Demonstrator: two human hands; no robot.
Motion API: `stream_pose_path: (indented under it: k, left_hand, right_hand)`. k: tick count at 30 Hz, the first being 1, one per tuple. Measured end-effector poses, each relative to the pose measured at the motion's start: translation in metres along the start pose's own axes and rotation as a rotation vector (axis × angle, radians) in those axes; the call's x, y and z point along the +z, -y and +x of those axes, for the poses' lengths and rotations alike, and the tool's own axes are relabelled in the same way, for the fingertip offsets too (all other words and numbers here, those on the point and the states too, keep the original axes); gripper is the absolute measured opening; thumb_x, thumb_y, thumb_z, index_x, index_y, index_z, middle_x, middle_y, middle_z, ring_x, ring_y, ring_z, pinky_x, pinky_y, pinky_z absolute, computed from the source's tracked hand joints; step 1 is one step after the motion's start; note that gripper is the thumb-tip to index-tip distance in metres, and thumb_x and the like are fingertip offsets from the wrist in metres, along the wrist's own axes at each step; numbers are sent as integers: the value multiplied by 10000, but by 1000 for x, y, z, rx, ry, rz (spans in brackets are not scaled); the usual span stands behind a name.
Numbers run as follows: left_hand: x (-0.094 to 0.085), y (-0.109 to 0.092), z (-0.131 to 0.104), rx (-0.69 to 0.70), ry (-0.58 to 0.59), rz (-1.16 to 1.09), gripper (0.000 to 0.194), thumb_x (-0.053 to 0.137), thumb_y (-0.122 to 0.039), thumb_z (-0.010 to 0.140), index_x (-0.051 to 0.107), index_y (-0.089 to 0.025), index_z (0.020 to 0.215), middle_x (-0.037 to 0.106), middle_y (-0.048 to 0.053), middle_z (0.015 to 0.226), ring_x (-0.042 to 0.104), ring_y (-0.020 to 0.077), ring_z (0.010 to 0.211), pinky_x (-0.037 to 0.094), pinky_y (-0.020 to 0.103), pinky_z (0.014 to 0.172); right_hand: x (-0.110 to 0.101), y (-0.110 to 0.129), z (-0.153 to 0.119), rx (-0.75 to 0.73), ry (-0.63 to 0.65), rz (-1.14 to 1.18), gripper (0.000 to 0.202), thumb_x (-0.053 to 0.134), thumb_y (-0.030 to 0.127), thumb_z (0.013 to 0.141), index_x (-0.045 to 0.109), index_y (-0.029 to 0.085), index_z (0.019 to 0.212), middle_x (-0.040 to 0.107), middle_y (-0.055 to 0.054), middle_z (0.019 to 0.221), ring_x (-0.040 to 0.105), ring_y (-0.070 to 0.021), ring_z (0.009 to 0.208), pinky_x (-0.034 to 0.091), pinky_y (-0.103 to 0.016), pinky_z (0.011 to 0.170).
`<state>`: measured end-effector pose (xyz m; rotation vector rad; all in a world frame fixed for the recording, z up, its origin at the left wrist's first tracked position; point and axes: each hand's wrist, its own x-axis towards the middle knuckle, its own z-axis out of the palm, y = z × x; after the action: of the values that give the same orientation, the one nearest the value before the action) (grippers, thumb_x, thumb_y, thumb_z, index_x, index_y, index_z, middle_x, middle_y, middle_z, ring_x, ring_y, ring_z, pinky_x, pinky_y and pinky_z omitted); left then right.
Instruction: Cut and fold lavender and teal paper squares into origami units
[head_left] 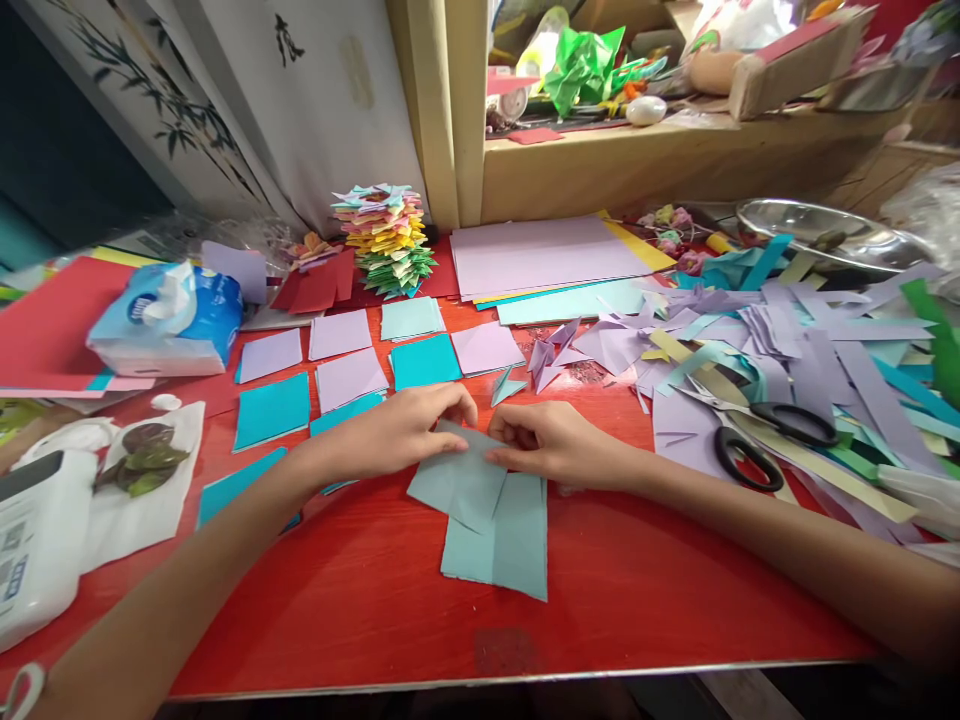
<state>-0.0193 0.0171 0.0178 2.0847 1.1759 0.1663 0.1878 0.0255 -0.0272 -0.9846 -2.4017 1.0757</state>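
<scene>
Both hands meet over a creased pale blue-green square of paper (pixel 465 475) near the table's front middle. My left hand (pixel 420 425) pinches its upper left part between thumb and fingers. On its upper right edge, my right hand (pixel 544 440) closes with curled fingers and the thumb pressed in. Beneath it lies another pale blue-green paper (pixel 502 555), flat on the red table with a crease down it. Just beyond the hands sits a small folded pale blue piece (pixel 508 387), beside folded purple pieces (pixel 553 355).
Stacks of lilac (pixel 349 378) and teal squares (pixel 271 410) lie left. Scissors (pixel 780 440) rest among paper strips (pixel 810 350) at right. A tissue pack (pixel 169 315), a layered paper tower (pixel 386 240), lilac sheets (pixel 547 258) and a metal bowl (pixel 832 232) stand behind.
</scene>
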Motion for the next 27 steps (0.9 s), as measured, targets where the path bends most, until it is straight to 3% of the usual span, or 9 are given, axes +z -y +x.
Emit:
stream_pose_path:
  k: [5, 9, 11, 14, 18, 23, 27]
  left_hand:
    - [11, 1, 11, -41, -413, -450, 209, 608, -356, 744, 532, -213, 875, 536, -5, 850, 522, 132, 775, 425, 248, 657]
    - [29, 2, 17, -159, -586, -733, 299, 648, -353, 716, 527, -194, 937, 563, 16, 875, 552, 143, 823, 456, 274, 714]
    - [37, 1, 19, -173, -664, -740, 284, 641, -347, 725, 533, -187, 934, 573, 22, 879, 558, 145, 826, 467, 278, 711]
    - [44, 0, 18, -75, -795, -532, 160, 616, -315, 759, 539, -178, 787, 571, 3, 789, 552, 124, 756, 479, 260, 678]
    - [49, -1, 16, 176, -929, -60, 54, 543, -214, 824, 546, -189, 776, 569, 0, 803, 556, 119, 780, 487, 263, 710]
    - [51, 5, 15, 461, -892, 356, 140, 562, -157, 815, 558, -176, 953, 623, 24, 905, 584, 138, 912, 497, 272, 799]
    - [51, 7, 14, 517, -829, 415, 263, 583, -170, 805, 549, -158, 1066, 622, 55, 1033, 586, 144, 973, 504, 279, 844]
  right_hand:
    - [-3, -5, 1, 60, -212, 496, 212, 461, 360, 852, 505, 172, 763, 522, -1, 751, 484, -111, 671, 380, -239, 597]
    - [-2, -7, 1, 83, -73, 723, 249, 500, 385, 835, 585, 180, 948, 612, -37, 891, 570, -157, 810, 451, -272, 689]
    - [-2, -8, 0, 102, -56, 762, 283, 483, 394, 844, 599, 178, 984, 627, -46, 908, 584, -165, 812, 462, -290, 712]
    - [-3, -6, -1, 111, -80, 800, 291, 474, 392, 852, 612, 185, 1003, 636, -40, 917, 590, -159, 803, 463, -294, 731]
    - [-2, -1, -1, 135, -102, 846, 291, 460, 389, 860, 631, 181, 970, 637, -32, 879, 583, -142, 791, 457, -278, 749]
    - [2, -5, 0, 207, -142, 1112, 204, 528, 345, 836, 623, 165, 823, 605, -5, 738, 568, -112, 689, 455, -241, 645]
    - [2, -9, 1, 237, -162, 1218, 198, 551, 340, 822, 618, 153, 813, 606, -14, 720, 566, -116, 661, 451, -240, 600]
